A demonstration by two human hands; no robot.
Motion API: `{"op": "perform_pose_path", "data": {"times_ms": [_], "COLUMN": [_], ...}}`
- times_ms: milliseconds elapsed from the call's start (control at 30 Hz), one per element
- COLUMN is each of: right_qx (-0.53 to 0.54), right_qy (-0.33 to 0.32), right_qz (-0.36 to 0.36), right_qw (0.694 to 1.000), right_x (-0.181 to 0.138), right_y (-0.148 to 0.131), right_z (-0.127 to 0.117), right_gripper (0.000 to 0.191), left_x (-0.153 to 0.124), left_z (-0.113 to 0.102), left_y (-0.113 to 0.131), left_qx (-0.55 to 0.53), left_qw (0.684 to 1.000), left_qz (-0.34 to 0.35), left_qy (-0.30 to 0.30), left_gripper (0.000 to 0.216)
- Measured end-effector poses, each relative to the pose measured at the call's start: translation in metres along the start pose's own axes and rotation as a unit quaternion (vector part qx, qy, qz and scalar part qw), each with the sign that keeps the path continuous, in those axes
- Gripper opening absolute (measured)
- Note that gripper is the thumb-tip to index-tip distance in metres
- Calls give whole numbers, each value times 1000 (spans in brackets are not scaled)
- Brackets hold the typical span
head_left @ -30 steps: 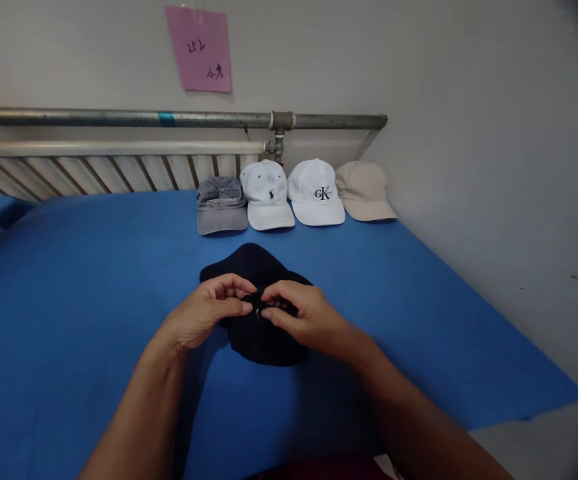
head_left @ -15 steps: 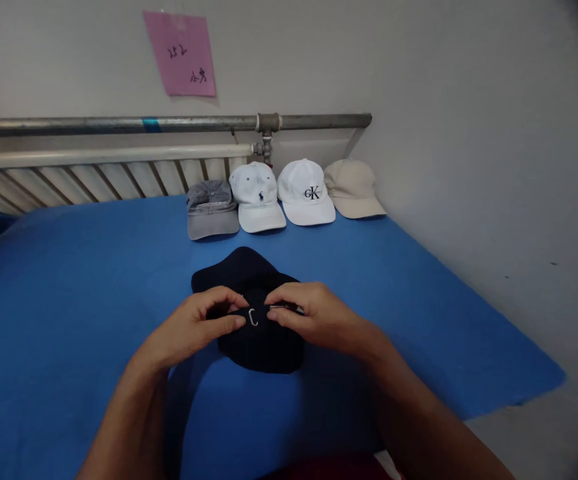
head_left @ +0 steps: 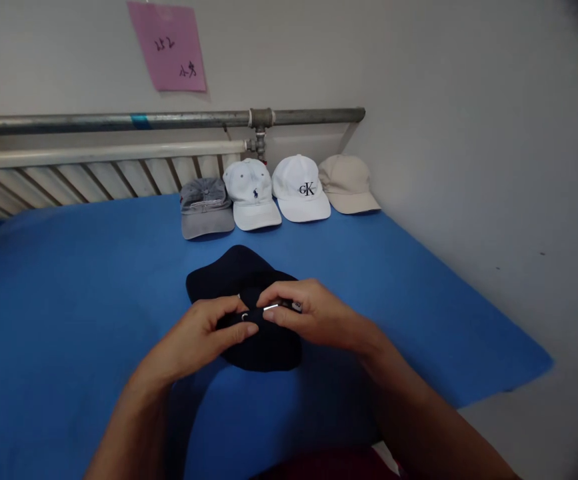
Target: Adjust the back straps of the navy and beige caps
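Observation:
A dark navy cap [head_left: 263, 350] lies on the blue surface in front of me, its brim [head_left: 233, 270] pointing away to the upper left. My left hand [head_left: 219, 327] pinches the cap's back strap, thumb below and fingers above, beside a small curved silver-white mark [head_left: 245, 317]. From the other side, my right hand [head_left: 301, 310] has thumb and forefinger closed on the strap. A shiny metal clasp [head_left: 271, 308] shows between those fingers. Part of the strap is hidden behind my fingers.
Along the back stand a grey cap [head_left: 207, 210], a white cap with a small dark logo [head_left: 251, 193], a white cap with black letters [head_left: 300, 190] and a beige cap [head_left: 347, 183]. Behind them are a radiator [head_left: 133, 179] and a metal pipe [head_left: 189, 120]. A wall borders the right side.
My left thumb has slid right along the strap, covering more of the curved mark. The metal clasp at my right fingers shows more. The whole view has shifted slightly.

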State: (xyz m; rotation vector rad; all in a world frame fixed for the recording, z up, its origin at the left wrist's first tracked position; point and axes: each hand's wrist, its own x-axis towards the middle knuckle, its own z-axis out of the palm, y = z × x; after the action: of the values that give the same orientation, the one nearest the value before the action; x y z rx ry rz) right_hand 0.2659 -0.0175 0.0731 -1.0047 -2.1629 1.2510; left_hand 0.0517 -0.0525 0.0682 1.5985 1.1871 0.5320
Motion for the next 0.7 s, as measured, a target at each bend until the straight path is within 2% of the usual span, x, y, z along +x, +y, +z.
{"op": "perform_pose_path", "data": {"times_ms": [167,333,433,567,700], "right_qx": [39,38,108,248,267], "right_qy": [5,6,-2,2,64], "right_qz": [15,19,15,5,-15], "right_qw": [999,999,994,969,961], "right_x": [-1,-3,-4,-6,-6], "right_y": [2,5,5,5,7], "right_z": [-7,-16,-17,-17,-20], "right_gripper": [15,12,9,8,8], "left_x": [0,-1,-1,-4,-11], "left_z": [-5,-6,-4,-7,-13], "left_y": [-7,-4,0,-4,-12], "left_qx": [-75,-59,-45,-94,-140], "left_qw": [997,998,999,995,989], "left_qz": [-4,-6,5,25,44], "left_qy": [-9,-11,-18,-29,-21], "left_gripper": [22,20,22,23,18]}}
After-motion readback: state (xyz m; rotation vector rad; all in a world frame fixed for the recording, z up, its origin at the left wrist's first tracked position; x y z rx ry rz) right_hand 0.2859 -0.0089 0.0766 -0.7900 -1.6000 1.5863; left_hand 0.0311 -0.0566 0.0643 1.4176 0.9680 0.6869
